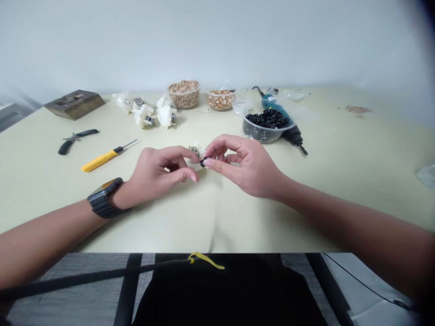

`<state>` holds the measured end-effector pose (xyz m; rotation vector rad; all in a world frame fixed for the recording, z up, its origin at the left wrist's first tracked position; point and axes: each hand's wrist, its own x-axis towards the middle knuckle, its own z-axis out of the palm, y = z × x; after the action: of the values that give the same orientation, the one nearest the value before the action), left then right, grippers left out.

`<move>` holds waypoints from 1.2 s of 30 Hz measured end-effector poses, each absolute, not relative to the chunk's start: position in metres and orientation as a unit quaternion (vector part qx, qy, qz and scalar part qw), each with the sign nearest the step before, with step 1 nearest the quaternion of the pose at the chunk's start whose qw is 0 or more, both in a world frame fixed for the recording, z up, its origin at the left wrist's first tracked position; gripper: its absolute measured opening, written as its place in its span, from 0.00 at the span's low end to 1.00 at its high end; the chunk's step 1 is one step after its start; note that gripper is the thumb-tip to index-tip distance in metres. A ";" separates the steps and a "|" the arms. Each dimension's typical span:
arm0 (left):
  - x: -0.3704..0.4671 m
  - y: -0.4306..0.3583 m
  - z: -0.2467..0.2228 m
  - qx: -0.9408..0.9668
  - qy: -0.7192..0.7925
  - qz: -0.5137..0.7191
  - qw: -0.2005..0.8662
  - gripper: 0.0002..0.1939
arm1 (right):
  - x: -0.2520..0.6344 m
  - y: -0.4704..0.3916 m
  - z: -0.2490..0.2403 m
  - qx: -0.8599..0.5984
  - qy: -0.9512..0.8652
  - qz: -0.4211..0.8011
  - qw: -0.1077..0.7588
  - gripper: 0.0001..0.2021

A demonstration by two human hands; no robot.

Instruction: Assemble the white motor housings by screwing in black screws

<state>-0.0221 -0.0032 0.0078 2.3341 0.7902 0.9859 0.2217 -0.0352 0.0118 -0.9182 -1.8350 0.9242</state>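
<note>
Between thumb and fingers, my right hand (243, 165) pinches a small black part (204, 161) above the middle of the table. My left hand (166, 170), with a dark watch on its wrist, is just to the left; its index fingertip is close beside the black part, and its thumb and index finger are apart. Whether that fingertip touches the part cannot be made out. Right behind the fingertips lies a whitish part (195, 151) with a metal-coloured piece, partly hidden by my hands.
Behind stand tubs of brown pieces (184, 100), orange pieces (220, 102) and black parts (263, 133), beside a teal power tool (277, 107). At left lie white assemblies (144, 117), a block (75, 105), pliers (73, 139) and a yellow screwdriver (102, 160).
</note>
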 end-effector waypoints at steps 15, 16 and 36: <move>-0.038 0.033 0.012 0.933 0.238 0.257 0.088 0.29 | 0.234 -0.028 0.012 -0.427 -0.731 0.311 0.431 0.08; -0.039 0.032 0.012 0.931 0.244 0.262 0.077 0.30 | 0.234 -0.027 0.012 -0.428 -0.732 0.309 0.431 0.08; -0.042 0.035 0.016 0.959 0.184 0.205 0.068 0.36 | 0.235 -0.020 0.003 -0.389 -0.696 0.377 0.472 0.06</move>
<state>-0.0424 0.0347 0.0156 2.8881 0.5556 0.6166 0.2351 -0.0202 0.0032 -0.9536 -1.7030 0.9223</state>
